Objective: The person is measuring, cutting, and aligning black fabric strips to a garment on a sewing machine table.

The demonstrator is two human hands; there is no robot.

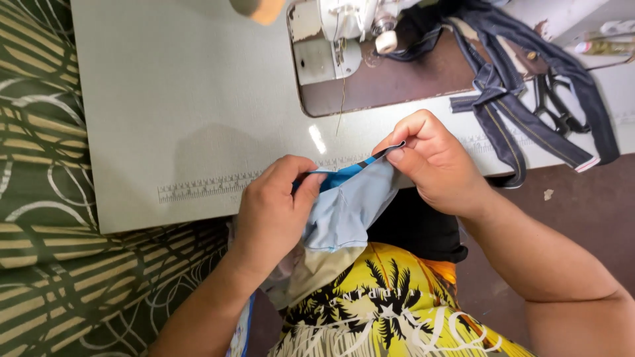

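Observation:
A light blue fabric piece (347,208) with a brighter blue and dark edge is stretched between both hands, just in front of the sewing table's near edge. My left hand (274,211) pinches its left end between thumb and fingers. My right hand (433,162) pinches the right end of the edge, slightly higher, over the table edge. The rest of the cloth hangs down onto my lap, over a yellow garment with black palm print (383,304).
The pale green sewing table (185,106) has a printed ruler strip (205,186) along its front. A sewing machine head (344,26) sits at the back on a brown bed (397,79). Dark denim strips (516,92) and black scissors (555,106) lie right. Green patterned fabric (40,198) lies left.

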